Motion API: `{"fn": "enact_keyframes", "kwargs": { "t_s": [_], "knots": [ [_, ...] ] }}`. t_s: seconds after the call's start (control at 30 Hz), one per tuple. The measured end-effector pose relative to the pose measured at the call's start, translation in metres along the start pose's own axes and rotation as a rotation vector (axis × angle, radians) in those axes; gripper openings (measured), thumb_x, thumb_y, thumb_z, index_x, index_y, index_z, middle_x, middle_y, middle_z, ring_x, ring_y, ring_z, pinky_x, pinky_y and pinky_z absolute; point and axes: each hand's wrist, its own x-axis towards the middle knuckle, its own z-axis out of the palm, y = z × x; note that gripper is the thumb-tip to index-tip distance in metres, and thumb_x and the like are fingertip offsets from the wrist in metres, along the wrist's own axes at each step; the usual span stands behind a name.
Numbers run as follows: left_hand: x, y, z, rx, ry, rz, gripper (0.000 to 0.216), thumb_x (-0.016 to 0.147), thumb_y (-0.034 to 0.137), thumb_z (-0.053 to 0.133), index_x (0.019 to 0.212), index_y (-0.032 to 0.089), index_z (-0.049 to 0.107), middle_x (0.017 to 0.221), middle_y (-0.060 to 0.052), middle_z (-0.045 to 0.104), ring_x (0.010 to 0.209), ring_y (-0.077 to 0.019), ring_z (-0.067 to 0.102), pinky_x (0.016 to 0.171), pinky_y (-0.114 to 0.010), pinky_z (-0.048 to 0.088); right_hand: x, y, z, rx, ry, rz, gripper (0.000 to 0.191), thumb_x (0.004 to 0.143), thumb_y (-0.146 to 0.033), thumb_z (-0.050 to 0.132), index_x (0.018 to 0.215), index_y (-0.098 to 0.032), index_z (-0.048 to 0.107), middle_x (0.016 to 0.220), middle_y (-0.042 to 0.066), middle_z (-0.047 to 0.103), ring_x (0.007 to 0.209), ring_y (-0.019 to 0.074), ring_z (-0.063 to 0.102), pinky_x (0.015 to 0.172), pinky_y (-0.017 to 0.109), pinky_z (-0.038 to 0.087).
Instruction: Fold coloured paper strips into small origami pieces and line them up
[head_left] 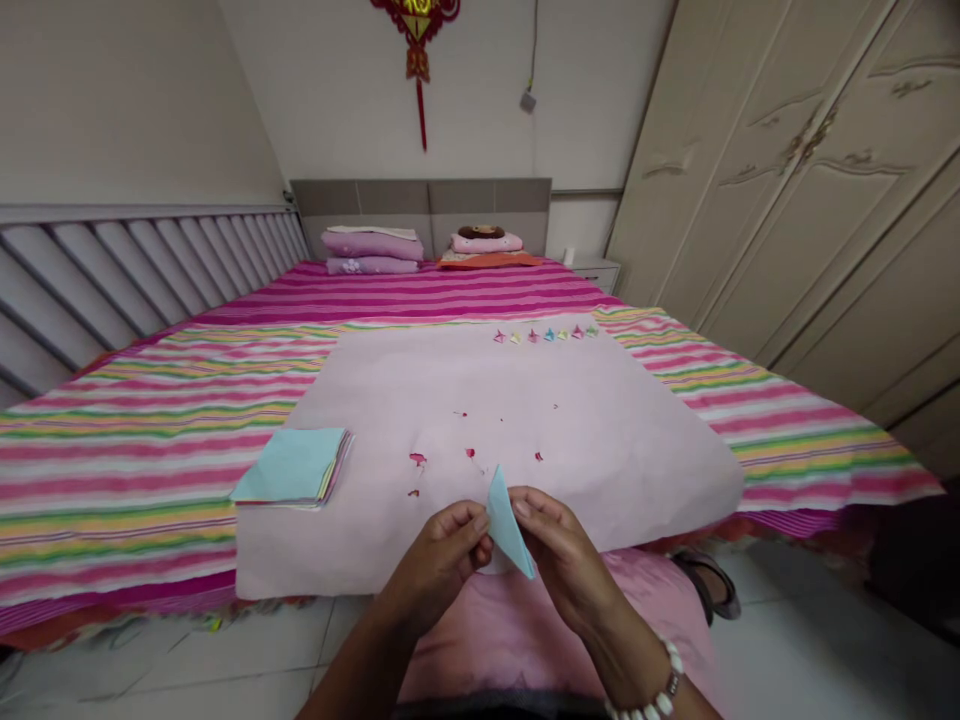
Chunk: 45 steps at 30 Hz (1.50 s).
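A folded light blue sheet of paper is held up between my two hands, just above the near edge of the pale mat. My left hand pinches its left side between thumb and fingers. On the other side my right hand grips the paper's right edge, its fingers partly behind the sheet. To the left lies a stack of coloured paper with a light blue sheet on top. Along the mat's far right edge sits a row of several small folded paper pieces in pink, yellow, blue and green.
The pale mat, with several torn holes showing red, covers part of a bed with a striped sheet. Folded bedding rests by the headboard. A bed rail runs along the left, and a wardrobe stands on the right.
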Motion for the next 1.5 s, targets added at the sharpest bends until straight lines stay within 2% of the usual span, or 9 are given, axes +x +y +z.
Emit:
{"fn": "enact_keyframes", "kwargs": {
  "t_s": [0.23, 0.53, 0.7, 0.93, 1.2, 1.37, 1.5],
  "knots": [
    [0.0011, -0.0035, -0.0019, 0.01, -0.083, -0.016, 0.022, 0.081, 0.033, 0.067, 0.074, 0.012, 0.063, 0.063, 0.001, 0.051, 0.063, -0.0093, 0.046, 0.064, -0.024, 0.035, 0.0004, -0.0011, 0.0004, 0.018, 0.01, 0.051, 0.026, 0.073, -0.037, 0.073, 0.088, -0.016, 0.074, 0.064, 0.002, 0.065, 0.061, 0.013, 0.052, 0.062, 0.025, 0.039],
    [0.0006, -0.0061, 0.0006, -0.056, -0.077, -0.043, 0.025, 0.077, 0.033, 0.071, 0.071, 0.011, 0.062, 0.061, 0.002, 0.049, 0.059, -0.0081, 0.043, 0.063, -0.023, 0.035, -0.0003, -0.0004, 0.0002, 0.074, 0.032, 0.063, 0.026, 0.073, -0.033, 0.074, 0.094, -0.017, 0.072, 0.062, 0.0, 0.063, 0.058, 0.0122, 0.053, 0.059, 0.024, 0.04],
    [0.0, -0.0069, 0.0005, -0.109, -0.099, -0.078, 0.026, 0.077, 0.033, 0.071, 0.07, 0.011, 0.06, 0.063, 0.0, 0.053, 0.059, -0.0079, 0.044, 0.06, -0.021, 0.034, -0.0012, 0.0018, -0.0027, 0.07, -0.021, 0.068, 0.03, 0.073, -0.031, 0.074, 0.1, -0.018, 0.07, 0.066, 0.001, 0.063, 0.059, 0.0126, 0.054, 0.059, 0.025, 0.04],
    [0.0012, -0.0094, -0.0046, -0.193, -0.109, -0.077, 0.025, 0.08, 0.03, 0.068, 0.068, 0.012, 0.057, 0.06, 0.002, 0.048, 0.056, -0.007, 0.04, 0.059, -0.019, 0.034, -0.0024, 0.0014, -0.0014, 0.07, -0.143, 0.034, 0.041, 0.069, -0.021, 0.076, 0.109, -0.02, 0.065, 0.066, -0.002, 0.057, 0.061, 0.0129, 0.054, 0.061, 0.027, 0.041],
    [-0.0007, -0.01, -0.0032, -0.213, -0.119, -0.085, 0.027, 0.078, 0.03, 0.069, 0.064, 0.013, 0.054, 0.058, 0.002, 0.048, 0.06, -0.0095, 0.047, 0.06, -0.02, 0.036, -0.0035, 0.0019, -0.0005, 0.088, -0.166, 0.05, 0.036, 0.073, -0.02, 0.07, 0.109, -0.019, 0.065, 0.067, -0.002, 0.058, 0.061, 0.0142, 0.057, 0.063, 0.028, 0.043],
    [-0.0031, -0.0089, -0.0015, -0.189, -0.124, -0.078, 0.026, 0.079, 0.031, 0.069, 0.066, 0.013, 0.055, 0.059, 0.001, 0.049, 0.064, -0.0111, 0.051, 0.062, -0.021, 0.038, -0.0027, 0.0021, -0.0009, 0.066, -0.128, 0.057, 0.034, 0.073, -0.024, 0.071, 0.106, -0.019, 0.067, 0.066, -0.002, 0.058, 0.06, 0.0137, 0.056, 0.06, 0.026, 0.04],
    [-0.0023, -0.0093, -0.0027, -0.183, -0.092, -0.088, 0.026, 0.078, 0.031, 0.07, 0.067, 0.013, 0.055, 0.06, 0.002, 0.048, 0.059, -0.0084, 0.045, 0.061, -0.02, 0.035, -0.0036, 0.0, 0.0003, 0.056, -0.121, 0.07, 0.037, 0.069, -0.022, 0.073, 0.105, -0.019, 0.067, 0.064, -0.003, 0.055, 0.059, 0.0139, 0.054, 0.061, 0.027, 0.041]
  ]
}}
